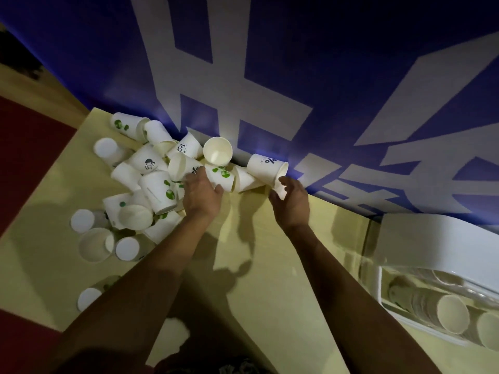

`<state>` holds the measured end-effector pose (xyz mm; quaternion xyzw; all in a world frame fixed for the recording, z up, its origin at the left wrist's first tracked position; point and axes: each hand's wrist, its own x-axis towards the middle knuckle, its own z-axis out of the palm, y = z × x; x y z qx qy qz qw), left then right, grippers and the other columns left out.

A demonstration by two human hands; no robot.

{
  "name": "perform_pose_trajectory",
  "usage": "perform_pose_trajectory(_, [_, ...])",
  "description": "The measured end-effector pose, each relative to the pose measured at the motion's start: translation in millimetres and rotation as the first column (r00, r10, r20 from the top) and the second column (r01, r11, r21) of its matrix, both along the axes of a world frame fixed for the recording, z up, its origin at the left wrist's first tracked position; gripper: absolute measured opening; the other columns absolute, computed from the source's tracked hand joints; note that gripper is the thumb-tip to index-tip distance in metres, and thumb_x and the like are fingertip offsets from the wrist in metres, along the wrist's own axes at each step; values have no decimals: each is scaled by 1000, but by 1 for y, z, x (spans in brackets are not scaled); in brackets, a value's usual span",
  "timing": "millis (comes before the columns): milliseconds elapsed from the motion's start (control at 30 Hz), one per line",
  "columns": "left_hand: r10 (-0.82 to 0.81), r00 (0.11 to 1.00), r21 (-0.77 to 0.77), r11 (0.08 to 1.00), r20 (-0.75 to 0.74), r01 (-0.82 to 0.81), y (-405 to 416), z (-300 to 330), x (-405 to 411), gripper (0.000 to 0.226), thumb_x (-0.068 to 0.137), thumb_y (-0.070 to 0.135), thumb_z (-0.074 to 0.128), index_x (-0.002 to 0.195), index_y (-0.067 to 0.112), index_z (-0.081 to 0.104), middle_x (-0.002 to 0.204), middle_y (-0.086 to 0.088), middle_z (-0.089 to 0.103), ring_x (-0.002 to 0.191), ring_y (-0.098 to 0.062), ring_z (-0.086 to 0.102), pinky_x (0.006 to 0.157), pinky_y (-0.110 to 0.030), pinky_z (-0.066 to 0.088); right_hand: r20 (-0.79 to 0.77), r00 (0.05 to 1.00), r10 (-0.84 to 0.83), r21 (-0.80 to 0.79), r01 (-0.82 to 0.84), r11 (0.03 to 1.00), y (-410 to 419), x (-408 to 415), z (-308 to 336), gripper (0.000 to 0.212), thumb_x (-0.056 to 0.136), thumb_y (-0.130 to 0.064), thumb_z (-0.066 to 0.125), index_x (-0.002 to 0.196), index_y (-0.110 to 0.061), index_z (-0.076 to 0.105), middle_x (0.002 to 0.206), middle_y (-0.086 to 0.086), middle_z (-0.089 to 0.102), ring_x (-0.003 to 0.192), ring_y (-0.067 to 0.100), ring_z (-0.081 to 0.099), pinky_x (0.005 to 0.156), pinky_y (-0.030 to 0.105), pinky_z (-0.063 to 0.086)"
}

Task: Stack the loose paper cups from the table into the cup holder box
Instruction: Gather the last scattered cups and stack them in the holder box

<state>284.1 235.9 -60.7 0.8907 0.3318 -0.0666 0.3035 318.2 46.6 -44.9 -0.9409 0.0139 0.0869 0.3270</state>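
Note:
Several white paper cups [151, 182] lie in a loose heap on the pale yellow table [270, 252], against the blue wall. My left hand [201, 197] reaches into the heap and grips a cup with green prints [220, 175] lying on its side. My right hand [291, 202] curls round the rim of a cup with a percent mark [266, 167], which also lies on its side by the wall. The white cup holder box [405, 314] sits at the lower right with its lid raised. Stacked cups [451, 314] lie inside it.
A blue banner wall [297, 76] with large white characters runs along the table's far edge. The box lid [437, 244] stands up at the right. Dark red floor [27, 147] shows past the table's left edge. Single cups [89, 298] stand near that edge.

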Motion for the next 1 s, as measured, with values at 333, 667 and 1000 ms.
perform_pose_trajectory(333, [76, 989, -222, 974, 131, -46, -5, -12, -2, 12, 89, 17, 59, 83, 7, 61, 82, -5, 61, 78, -21, 56, 66, -28, 38, 16, 980, -200, 86, 198, 977, 12, -8, -7, 21, 93, -25, 57, 80, -11, 65, 81, 2, 68, 75, 22, 61, 64, 31, 48])
perform_pose_trajectory(667, [-125, 896, -149, 967, 427, 205, -48, 40, -82, 5, 89, 15, 61, 92, 12, 63, 86, 1, 63, 77, -18, 58, 70, -36, 51, 83, 971, -223, 198, 203, 959, -59, -103, 32, 15, 94, -21, 60, 102, -12, 70, 91, -5, 69, 78, 8, 64, 69, 26, 51])
perform_pose_trajectory(1000, [-376, 776, -40, 889, 507, 457, -158, 99, -128, 10, 92, 18, 61, 95, 13, 68, 87, 3, 64, 79, -13, 57, 72, -33, 51, 202, 915, -348, 198, 310, 930, -171, -196, 70, 10, 93, -13, 60, 100, -14, 68, 93, 2, 68, 87, 19, 63, 71, 28, 47])
